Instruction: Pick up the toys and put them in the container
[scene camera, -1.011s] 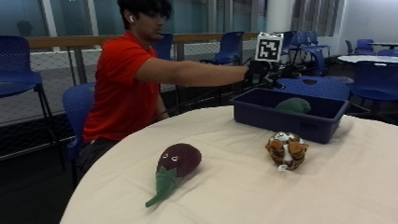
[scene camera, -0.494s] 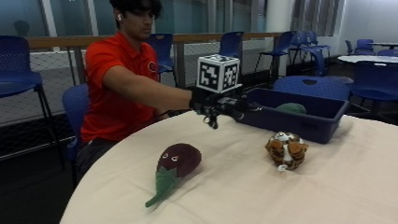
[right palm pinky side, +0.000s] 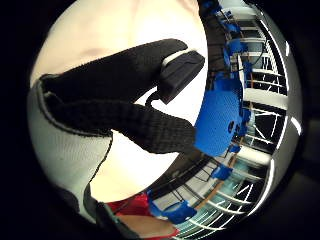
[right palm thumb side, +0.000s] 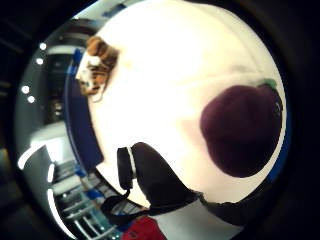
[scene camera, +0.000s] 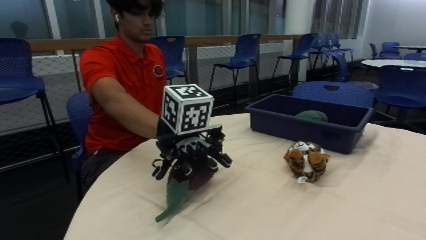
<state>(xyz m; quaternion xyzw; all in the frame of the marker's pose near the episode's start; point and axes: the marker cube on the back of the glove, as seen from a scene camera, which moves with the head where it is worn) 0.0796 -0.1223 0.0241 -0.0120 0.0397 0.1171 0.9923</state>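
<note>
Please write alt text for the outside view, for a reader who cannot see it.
A person in a red shirt lowers a black-gloved right hand, fingers spread, over a purple plush eggplant toy on a round cream-clothed table. A small striped plush tiger sits apart to one side, and a dark blue plastic bin behind it holds a green toy.

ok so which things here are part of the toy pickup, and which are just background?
Part of the job:
- eggplant toy, under the gloved right hand
- tiger toy, on the table
- blue container, with a green toy already in it
- round table they lie on

Just around:
- blue chairs behind the person
- railing
</note>
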